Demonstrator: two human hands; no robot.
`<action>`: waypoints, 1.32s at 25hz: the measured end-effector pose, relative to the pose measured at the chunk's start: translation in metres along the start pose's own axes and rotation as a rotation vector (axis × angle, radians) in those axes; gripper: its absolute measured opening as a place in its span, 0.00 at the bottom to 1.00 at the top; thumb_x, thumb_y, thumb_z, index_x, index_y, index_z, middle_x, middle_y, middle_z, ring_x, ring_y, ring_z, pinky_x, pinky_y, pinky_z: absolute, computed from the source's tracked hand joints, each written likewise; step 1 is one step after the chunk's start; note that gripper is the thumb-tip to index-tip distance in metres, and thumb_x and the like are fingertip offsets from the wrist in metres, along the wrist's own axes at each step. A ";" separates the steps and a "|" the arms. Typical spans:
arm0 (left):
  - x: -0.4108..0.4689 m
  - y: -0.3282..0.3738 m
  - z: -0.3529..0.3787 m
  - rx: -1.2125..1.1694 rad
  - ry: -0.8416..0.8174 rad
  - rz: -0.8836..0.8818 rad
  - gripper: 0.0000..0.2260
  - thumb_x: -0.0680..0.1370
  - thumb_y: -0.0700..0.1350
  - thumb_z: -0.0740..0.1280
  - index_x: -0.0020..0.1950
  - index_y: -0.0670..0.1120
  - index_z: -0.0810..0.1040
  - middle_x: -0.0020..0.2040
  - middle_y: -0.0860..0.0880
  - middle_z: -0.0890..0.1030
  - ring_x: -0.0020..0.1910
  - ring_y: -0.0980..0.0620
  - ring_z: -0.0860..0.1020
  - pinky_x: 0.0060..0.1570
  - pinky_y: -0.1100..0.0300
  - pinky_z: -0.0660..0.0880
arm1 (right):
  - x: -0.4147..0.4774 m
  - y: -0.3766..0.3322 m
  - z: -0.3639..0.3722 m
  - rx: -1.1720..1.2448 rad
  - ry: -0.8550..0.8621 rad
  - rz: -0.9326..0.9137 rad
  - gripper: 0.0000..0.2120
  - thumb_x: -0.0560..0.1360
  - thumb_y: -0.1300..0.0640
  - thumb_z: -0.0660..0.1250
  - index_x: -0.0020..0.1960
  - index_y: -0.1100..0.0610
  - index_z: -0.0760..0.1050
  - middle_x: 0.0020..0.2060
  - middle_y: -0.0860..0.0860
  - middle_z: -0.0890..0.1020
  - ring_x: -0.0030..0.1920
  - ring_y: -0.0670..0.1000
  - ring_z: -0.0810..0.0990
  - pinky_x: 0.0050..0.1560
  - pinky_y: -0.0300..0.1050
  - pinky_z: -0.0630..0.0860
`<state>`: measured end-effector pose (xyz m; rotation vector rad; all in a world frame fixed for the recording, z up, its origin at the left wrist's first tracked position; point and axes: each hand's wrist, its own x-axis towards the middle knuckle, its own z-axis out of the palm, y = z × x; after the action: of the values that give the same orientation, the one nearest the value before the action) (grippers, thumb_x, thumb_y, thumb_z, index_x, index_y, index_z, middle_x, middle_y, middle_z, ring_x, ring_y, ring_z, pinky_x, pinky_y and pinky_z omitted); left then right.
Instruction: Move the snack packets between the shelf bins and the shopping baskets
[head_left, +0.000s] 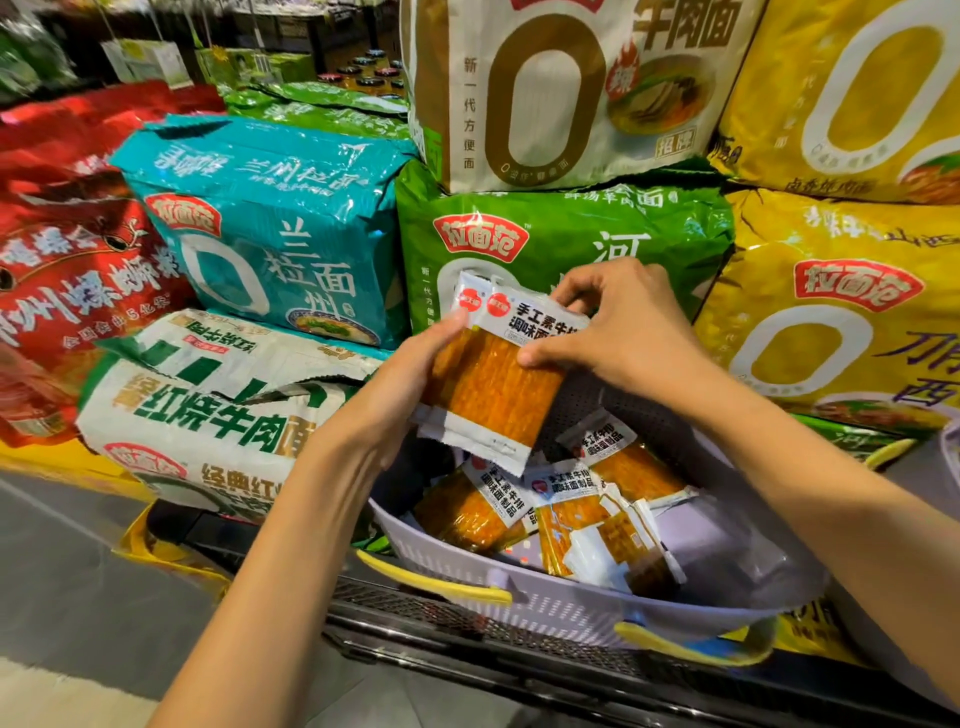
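Head view shows both hands, left hand and right hand, gripping a stack of orange-and-white plastic snack packets above the pale purple plastic basket, where more packets lie.

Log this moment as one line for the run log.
left hand grips held packets | right hand grips them too | above basket | loose packets in basket

Your view is bright and evenly lit from overhead, with white glare streaks on the glossy noodle bags. The wide lens bows the edges, the far aisle is dim and soft, and shadow pools inside the basket.
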<state>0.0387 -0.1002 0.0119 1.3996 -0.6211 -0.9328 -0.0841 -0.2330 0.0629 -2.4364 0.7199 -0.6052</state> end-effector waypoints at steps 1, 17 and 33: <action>0.000 -0.001 0.000 0.031 -0.025 0.040 0.14 0.69 0.52 0.70 0.52 0.50 0.78 0.46 0.54 0.85 0.45 0.55 0.83 0.44 0.60 0.79 | -0.001 0.000 0.002 -0.003 0.047 -0.006 0.18 0.56 0.47 0.81 0.38 0.49 0.76 0.30 0.41 0.75 0.32 0.37 0.71 0.29 0.24 0.66; 0.002 0.001 -0.003 -0.135 0.167 0.190 0.16 0.65 0.42 0.70 0.53 0.47 0.76 0.43 0.53 0.83 0.41 0.56 0.82 0.39 0.63 0.78 | -0.026 0.033 0.107 -0.613 -0.744 -0.085 0.31 0.69 0.33 0.65 0.62 0.55 0.71 0.64 0.55 0.74 0.63 0.58 0.72 0.57 0.48 0.71; 0.002 0.003 -0.005 -0.146 0.185 0.187 0.11 0.71 0.38 0.68 0.53 0.45 0.76 0.42 0.52 0.84 0.39 0.57 0.82 0.36 0.64 0.77 | -0.009 0.041 0.019 0.069 -0.720 0.149 0.09 0.65 0.61 0.78 0.43 0.58 0.80 0.36 0.49 0.81 0.36 0.44 0.77 0.36 0.41 0.72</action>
<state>0.0439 -0.0993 0.0141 1.2572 -0.5231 -0.6777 -0.0962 -0.2507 0.0218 -2.2683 0.5447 0.3016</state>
